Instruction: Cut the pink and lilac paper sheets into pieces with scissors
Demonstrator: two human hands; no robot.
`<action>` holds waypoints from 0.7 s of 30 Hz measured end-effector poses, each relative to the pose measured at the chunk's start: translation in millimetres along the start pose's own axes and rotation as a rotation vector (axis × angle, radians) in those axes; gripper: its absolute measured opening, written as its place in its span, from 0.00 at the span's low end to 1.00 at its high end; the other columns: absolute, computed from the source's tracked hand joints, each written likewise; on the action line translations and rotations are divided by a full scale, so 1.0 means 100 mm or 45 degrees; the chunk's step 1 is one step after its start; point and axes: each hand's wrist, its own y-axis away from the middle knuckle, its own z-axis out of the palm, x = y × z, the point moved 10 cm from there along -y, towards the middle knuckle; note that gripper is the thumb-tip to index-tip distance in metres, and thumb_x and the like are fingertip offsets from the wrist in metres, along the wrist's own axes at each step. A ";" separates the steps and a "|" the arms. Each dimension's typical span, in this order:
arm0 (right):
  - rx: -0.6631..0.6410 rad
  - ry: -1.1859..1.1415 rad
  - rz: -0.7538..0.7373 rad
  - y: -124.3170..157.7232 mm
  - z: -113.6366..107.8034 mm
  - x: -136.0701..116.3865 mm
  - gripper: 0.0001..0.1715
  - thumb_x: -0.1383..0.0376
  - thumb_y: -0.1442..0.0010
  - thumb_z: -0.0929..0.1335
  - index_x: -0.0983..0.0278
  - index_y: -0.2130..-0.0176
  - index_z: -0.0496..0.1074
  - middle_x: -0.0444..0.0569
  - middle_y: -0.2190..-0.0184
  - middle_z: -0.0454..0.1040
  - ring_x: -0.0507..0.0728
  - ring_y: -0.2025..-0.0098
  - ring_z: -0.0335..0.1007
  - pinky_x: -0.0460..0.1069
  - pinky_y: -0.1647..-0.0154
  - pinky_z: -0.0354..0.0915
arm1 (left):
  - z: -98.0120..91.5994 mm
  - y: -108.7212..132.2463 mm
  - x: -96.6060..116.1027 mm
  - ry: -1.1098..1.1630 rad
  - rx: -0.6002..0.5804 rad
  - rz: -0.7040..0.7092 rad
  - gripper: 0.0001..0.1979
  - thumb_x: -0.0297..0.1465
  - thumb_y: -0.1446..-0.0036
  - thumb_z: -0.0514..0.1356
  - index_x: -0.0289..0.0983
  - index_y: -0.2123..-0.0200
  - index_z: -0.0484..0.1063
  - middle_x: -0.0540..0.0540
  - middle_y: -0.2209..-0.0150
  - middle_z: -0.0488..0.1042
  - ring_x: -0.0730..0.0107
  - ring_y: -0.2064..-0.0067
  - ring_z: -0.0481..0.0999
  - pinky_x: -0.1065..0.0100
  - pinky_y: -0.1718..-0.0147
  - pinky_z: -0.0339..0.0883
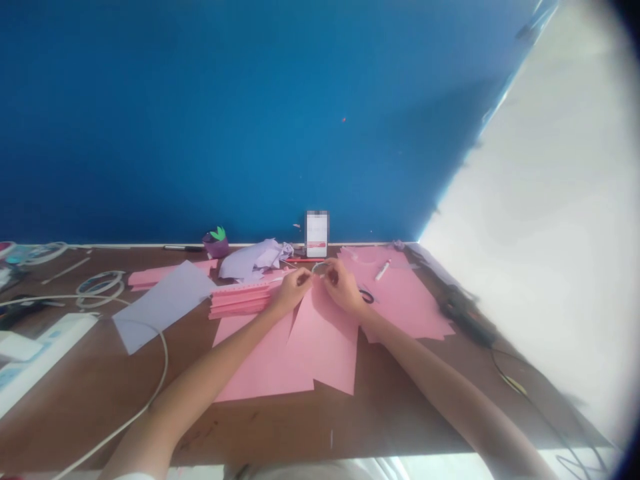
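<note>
a thin pale wire loop (320, 267) is pinched between the fingertips of the left hand (296, 290) and right hand (343, 287), held close together near the bench's (250, 427) back edge, above loose pink paper sheets (320, 353). a folded pink paper stack (240, 297) lies just left; black-handled scissors (367, 297) sit just beside the right hand.

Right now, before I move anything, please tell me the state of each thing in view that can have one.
thin curved wire, arched between both hands
left hand, pinching the wire
right hand, pinching the wire
pink paper stack, folded in pleats
lilac paper, crumpled
black scissors, lying flat, blades hidden
phone, standing upright, screen lit
</note>
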 end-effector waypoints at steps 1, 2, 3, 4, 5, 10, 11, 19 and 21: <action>0.012 -0.010 0.010 0.00 -0.01 0.03 0.23 0.70 0.47 0.61 0.61 0.50 0.60 0.44 0.70 0.69 0.53 0.70 0.66 0.48 0.67 0.62 | -0.02 0.00 -0.02 0.023 0.021 -0.018 0.08 0.34 0.45 0.55 0.35 0.68 0.69 0.50 0.71 0.71 0.73 0.68 0.69 0.73 0.69 0.60; 0.024 -0.019 0.018 0.00 -0.01 0.06 0.23 0.70 0.47 0.61 0.61 0.50 0.60 0.43 0.70 0.68 0.53 0.70 0.66 0.49 0.67 0.62 | -0.04 -0.01 -0.04 0.042 0.041 -0.035 0.09 0.35 0.45 0.55 0.35 0.68 0.69 0.50 0.71 0.70 0.73 0.69 0.69 0.73 0.69 0.60; 0.033 -0.025 0.025 0.00 -0.01 0.08 0.24 0.70 0.47 0.61 0.61 0.50 0.59 0.43 0.70 0.68 0.53 0.71 0.65 0.49 0.67 0.62 | -0.05 -0.01 -0.05 0.055 0.062 -0.049 0.09 0.35 0.44 0.55 0.35 0.68 0.68 0.50 0.71 0.70 0.73 0.69 0.69 0.73 0.70 0.59; 0.043 -0.025 0.029 0.00 -0.01 0.10 0.24 0.70 0.48 0.61 0.61 0.50 0.60 0.43 0.70 0.68 0.53 0.71 0.65 0.48 0.67 0.62 | -0.07 -0.01 -0.07 0.061 0.082 -0.064 0.09 0.36 0.44 0.55 0.35 0.68 0.68 0.50 0.72 0.70 0.73 0.69 0.68 0.73 0.70 0.59; 0.052 -0.023 0.032 0.00 -0.02 0.12 0.24 0.71 0.48 0.61 0.61 0.51 0.60 0.43 0.71 0.67 0.53 0.71 0.65 0.48 0.68 0.61 | -0.09 -0.01 -0.09 0.062 0.107 -0.080 0.09 0.36 0.44 0.55 0.36 0.68 0.68 0.50 0.72 0.70 0.73 0.69 0.69 0.73 0.70 0.59; 0.085 -0.019 0.035 -0.02 -0.09 0.11 0.22 0.71 0.49 0.61 0.62 0.52 0.60 0.43 0.71 0.67 0.53 0.70 0.65 0.48 0.68 0.61 | -0.19 0.00 -0.15 0.028 0.223 -0.140 0.08 0.36 0.44 0.54 0.36 0.69 0.67 0.50 0.72 0.70 0.74 0.70 0.67 0.73 0.71 0.58; 0.090 -0.021 0.035 -0.02 -0.11 0.10 0.22 0.71 0.49 0.61 0.62 0.52 0.60 0.43 0.71 0.66 0.53 0.71 0.64 0.48 0.68 0.61 | -0.20 0.01 -0.15 0.027 0.227 -0.146 0.08 0.36 0.44 0.54 0.37 0.69 0.66 0.51 0.73 0.69 0.74 0.72 0.67 0.73 0.73 0.57; 0.203 0.005 0.075 -0.09 -0.28 0.24 0.23 0.70 0.49 0.62 0.63 0.51 0.61 0.46 0.69 0.68 0.54 0.70 0.64 0.50 0.67 0.62 | -0.25 0.04 -0.16 0.023 0.274 -0.202 0.11 0.39 0.43 0.53 0.38 0.67 0.65 0.51 0.76 0.66 0.74 0.75 0.63 0.72 0.77 0.54; 0.218 0.001 0.086 -0.10 -0.31 0.28 0.24 0.69 0.48 0.62 0.63 0.50 0.61 0.45 0.70 0.68 0.54 0.70 0.64 0.50 0.67 0.62 | -0.24 0.04 -0.17 0.039 0.266 -0.223 0.11 0.40 0.42 0.52 0.38 0.67 0.65 0.52 0.76 0.66 0.74 0.76 0.63 0.72 0.77 0.54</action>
